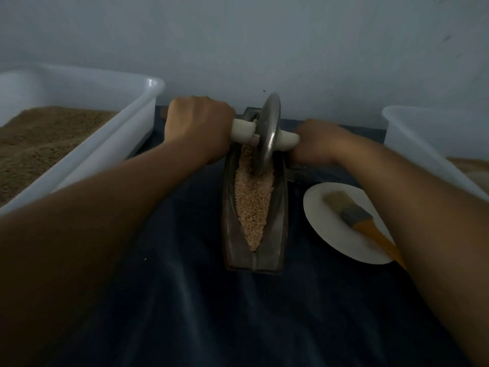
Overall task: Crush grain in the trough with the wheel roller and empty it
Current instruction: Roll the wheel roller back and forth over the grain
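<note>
A narrow metal trough lies lengthwise on the dark cloth in the middle, filled with pale grain. The metal wheel roller stands upright in the trough's far half, its rim down in the grain. A white axle handle runs through the wheel. My left hand grips the handle's left end and my right hand grips its right end. Both forearms reach in from the near corners.
A large white tub with brown ground grain stands at the left. Another white tub stands at the right. A white plate with a yellow-handled brush lies right of the trough. A wall rises close behind.
</note>
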